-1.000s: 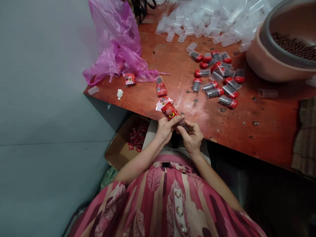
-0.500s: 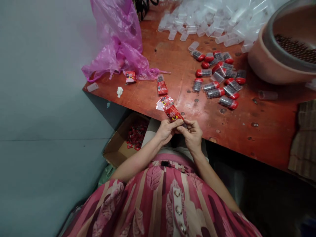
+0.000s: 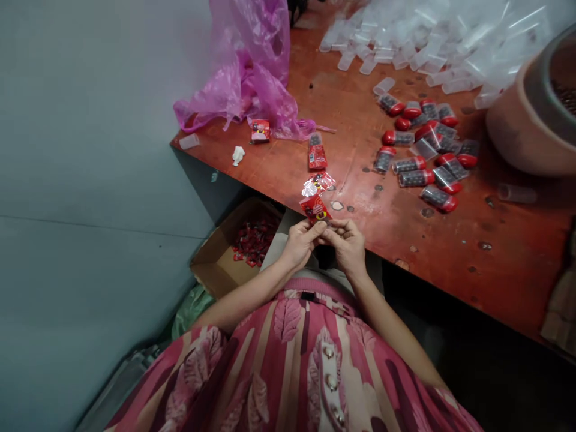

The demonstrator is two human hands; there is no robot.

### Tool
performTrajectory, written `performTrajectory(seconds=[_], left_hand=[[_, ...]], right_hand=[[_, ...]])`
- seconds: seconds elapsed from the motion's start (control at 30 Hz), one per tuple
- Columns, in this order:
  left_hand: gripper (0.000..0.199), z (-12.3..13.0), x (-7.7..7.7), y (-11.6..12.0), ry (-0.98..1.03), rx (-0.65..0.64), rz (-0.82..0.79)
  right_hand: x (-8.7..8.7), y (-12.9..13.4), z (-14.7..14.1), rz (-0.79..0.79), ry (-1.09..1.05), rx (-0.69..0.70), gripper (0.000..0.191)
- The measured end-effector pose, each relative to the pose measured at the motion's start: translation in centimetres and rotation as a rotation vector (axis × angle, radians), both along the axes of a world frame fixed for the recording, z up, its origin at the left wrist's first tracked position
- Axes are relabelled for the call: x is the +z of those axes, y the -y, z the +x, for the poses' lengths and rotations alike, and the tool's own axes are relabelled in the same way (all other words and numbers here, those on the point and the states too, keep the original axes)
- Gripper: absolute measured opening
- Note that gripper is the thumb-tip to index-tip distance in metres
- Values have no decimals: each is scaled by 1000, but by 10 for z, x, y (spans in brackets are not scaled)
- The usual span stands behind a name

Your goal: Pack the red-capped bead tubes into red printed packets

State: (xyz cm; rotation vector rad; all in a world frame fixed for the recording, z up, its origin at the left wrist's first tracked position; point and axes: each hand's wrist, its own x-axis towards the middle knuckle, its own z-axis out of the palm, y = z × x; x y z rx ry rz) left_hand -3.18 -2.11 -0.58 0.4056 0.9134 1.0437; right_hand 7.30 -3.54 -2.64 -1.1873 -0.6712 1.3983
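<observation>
Both my hands meet in front of my waist, just off the table's near edge. My left hand [image 3: 300, 245] pinches a red printed wrapper [image 3: 315, 207] with a yellow-and-black mark on it. The fingers of my right hand [image 3: 349, 247] are closed at the wrapper's lower end, where something dark shows a little; the fingers hide most of it. Just beyond lie flat, shiny red-and-white wrappers [image 3: 318, 182]. Behind those, a clear tube of dark beads in a red wrapper [image 3: 317, 153] lies on the table.
Several red-capped tubes of dark beads [image 3: 414, 178] lie on the red wooden table [image 3: 355, 228]. A heap of clear tubes [image 3: 423, 42] is behind, with a tub [image 3: 522, 120] at right. A pink plastic bag [image 3: 252, 90] sits left; a cardboard box [image 3: 220, 270] of red pieces is below.
The camera view has turned left, so the table's things appear farther right. The red wrapper has tipped more upright in my hands; both hands keep their hold.
</observation>
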Motion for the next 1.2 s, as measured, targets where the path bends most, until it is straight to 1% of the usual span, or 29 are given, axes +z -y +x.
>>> performTrajectory(seconds=[0.1, 0.17, 0.23, 0.3, 0.37, 0.43, 0.47, 0.5, 0.53, 0.57, 0.63, 0.7, 0.73, 0.8, 0.87, 0.93, 1.0, 1.07, 1.1, 1.2], left_hand=[[35, -15, -1, 2, 10, 21, -22], [33, -28, -4, 4, -1, 51, -30], [31, -45, -10, 7, -34, 117, -45], [32, -66, -19, 12, -97, 194, -80], [35, -87, -29, 17, -223, 273, -135], [41, -103, -37, 19, -420, 355, -166], [45, -108, -39, 18, -527, 381, -135], [47, -109, -39, 15, -632, 380, -63], [47, -106, -37, 10, -728, 352, 47], [45, -101, -34, 1, -813, 297, 188], [37, -83, -26, -22, -926, 144, 481], [35, -62, -20, -50, -983, 44, 683], [35, -52, -19, -63, -1030, -5, 741], [37, -35, -21, -85, -1169, -85, 811], [31, -25, -27, -97, -1343, -143, 838], [25, -20, -32, -101, -1495, -161, 846], [24, -18, -37, -102, -1585, -136, 855], [23, -18, -39, -101, -1604, -84, 871], [23, -18, -39, -100, -1596, -52, 881], [24, -17, -37, -92, -1512, 27, 964]], right_hand=[[1, -5, -12, -34, 10, 71, 40], [0, -9, -21, -37, 42, 146, 41], [-2, -12, -29, -23, 107, 243, 41], [-4, -14, -34, -1, 177, 318, 41], [-5, -15, -32, 1, 214, 349, 40], [-4, -13, -27, -17, 216, 356, 36], [-4, -13, -24, -29, 217, 358, 34], [-4, -11, -20, -38, 222, 358, 32], [-3, -10, -17, -43, 231, 356, 30], [-3, -9, -14, -46, 241, 353, 28], [-1, -7, -11, -48, 258, 344, 27], [2, -5, -8, -44, 265, 331, 26], [3, -4, -7, -43, 269, 325, 25], [8, -2, -5, -45, 274, 315, 25], [12, 0, -1, -53, 271, 306, 26], [16, 0, 4, -60, 263, 298, 26], [18, -3, 9, -51, 265, 299, 27], [19, -9, 13, -26, 279, 292, 26], [19, -14, 15, -7, 287, 265, 26], [19, -32, 17, 70, 256, 85, 28]])
